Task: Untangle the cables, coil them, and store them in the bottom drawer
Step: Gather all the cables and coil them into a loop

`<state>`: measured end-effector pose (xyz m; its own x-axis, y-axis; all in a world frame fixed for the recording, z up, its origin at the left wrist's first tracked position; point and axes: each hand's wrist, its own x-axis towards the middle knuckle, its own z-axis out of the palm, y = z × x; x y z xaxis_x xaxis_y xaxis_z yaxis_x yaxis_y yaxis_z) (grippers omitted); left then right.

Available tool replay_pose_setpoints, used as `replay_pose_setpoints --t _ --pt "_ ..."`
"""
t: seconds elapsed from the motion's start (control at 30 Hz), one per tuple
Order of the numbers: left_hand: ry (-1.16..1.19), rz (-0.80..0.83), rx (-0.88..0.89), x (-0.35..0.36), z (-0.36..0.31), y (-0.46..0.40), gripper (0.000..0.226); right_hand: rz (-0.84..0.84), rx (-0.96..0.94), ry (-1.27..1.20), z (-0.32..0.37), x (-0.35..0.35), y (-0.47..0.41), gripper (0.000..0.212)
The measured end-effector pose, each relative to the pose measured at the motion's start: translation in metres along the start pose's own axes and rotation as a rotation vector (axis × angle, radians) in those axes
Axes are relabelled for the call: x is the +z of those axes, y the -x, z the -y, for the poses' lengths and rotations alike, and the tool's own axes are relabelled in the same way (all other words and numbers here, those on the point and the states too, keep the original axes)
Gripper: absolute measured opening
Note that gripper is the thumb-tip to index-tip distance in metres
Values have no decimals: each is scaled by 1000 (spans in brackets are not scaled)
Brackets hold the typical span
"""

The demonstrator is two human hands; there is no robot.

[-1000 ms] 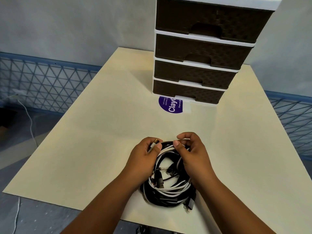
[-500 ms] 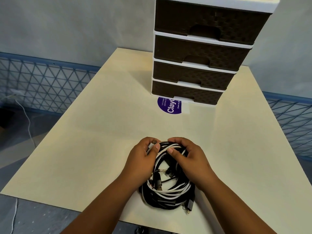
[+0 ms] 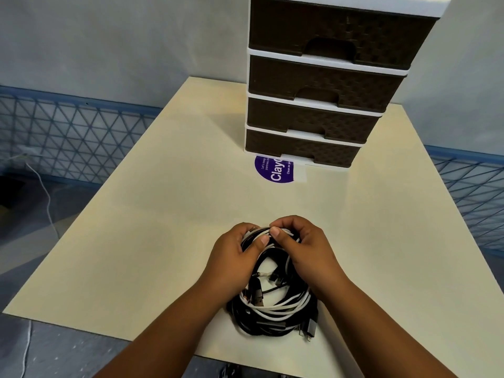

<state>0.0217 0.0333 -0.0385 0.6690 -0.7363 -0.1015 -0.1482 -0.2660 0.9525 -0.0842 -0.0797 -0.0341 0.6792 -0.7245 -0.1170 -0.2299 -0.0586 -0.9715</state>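
A cream table (image 3: 163,241) is carrying, toward its far edge, a brown four-drawer unit (image 3: 321,85) whose bottom drawer (image 3: 300,148) is sitting closed, with a purple round sticker (image 3: 274,171) lying just in front of it. Near the table's front edge a tangled bundle of black and white cables (image 3: 272,309) is resting on the surface. The left hand (image 3: 231,260) and right hand (image 3: 308,249) are both curling their fingers around the bundle's far strands, thumbs pressing on white cable.
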Motion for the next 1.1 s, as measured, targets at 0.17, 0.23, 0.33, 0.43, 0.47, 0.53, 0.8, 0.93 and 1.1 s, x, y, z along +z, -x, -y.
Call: replay_pose_setpoints --t 0.17,0.23,0.33,0.43,0.47,0.53,0.8,0.93,1.1 --pt "-17 29 -23 1 2 -5 12 -27 -1 24 -3 2 -2 7" --pt "-118 23 20 1 6 -8 18 -37 0 14 -4 2 -3 8" --pt "-266 4 63 1 13 -14 29 -53 -4 -4 -5 3 -3 8" --pt "-241 37 28 1 14 -16 27 -54 -13 5 -6 3 -4 9" --pt "-226 50 18 1 13 -17 27 -52 -15 12 -6 3 -4 10" --pt "-186 72 -9 1 12 -17 32 -46 -13 23 -7 3 -5 11" --pt "-150 54 5 1 8 -15 31 -20 -11 110 -10 3 -6 15" --pt "-114 24 16 3 9 -13 29 -41 -19 127 -12 3 -7 22" --pt "-5 36 -5 2 6 -10 24 -34 -4 110 -11 1 -7 24"
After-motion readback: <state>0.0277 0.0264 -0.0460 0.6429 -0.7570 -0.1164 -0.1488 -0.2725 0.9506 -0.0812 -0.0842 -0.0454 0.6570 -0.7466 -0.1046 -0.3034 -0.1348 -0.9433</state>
